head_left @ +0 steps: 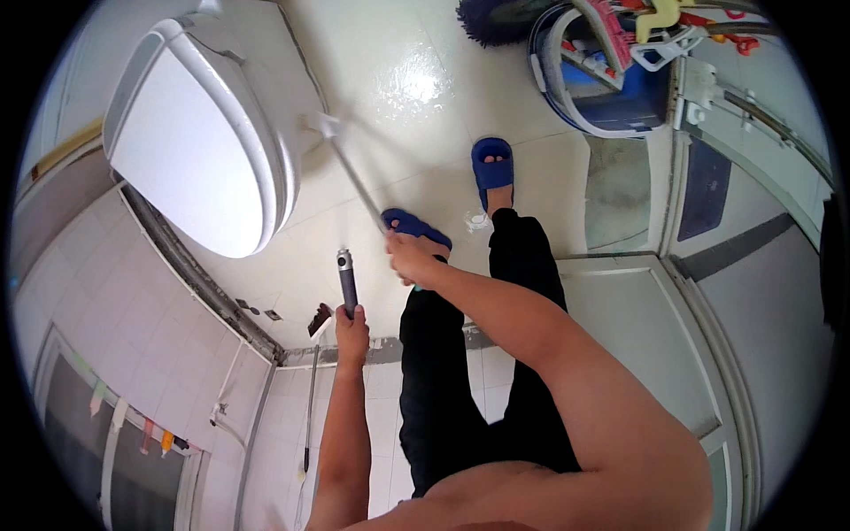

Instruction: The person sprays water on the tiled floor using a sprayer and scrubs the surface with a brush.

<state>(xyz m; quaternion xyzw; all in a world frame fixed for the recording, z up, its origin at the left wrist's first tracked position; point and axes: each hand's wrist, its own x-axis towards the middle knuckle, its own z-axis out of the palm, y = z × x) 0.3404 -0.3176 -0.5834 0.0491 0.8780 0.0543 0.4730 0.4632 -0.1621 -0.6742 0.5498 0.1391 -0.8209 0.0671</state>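
My right hand (413, 260) is closed around the lower end of a long-handled brush (356, 181). Its thin pale shaft slants up and left, and the whitish head, blurred, is on or just above the floor beside the toilet base. In my left hand (351, 336), held upright, is a dark grey cylindrical handle (349, 285) with a silver end; its exact kind cannot be made out. The white toilet (190, 146), lid down, stands to the left of both hands.
A blue bucket (642, 102) with cleaning tools hanging over it stands at the far right. A dark red broom (320, 320) leans near the left wall. Blue slippers (492, 168) are on my feet. The pale tiled floor (416, 115) looks wet and shiny.
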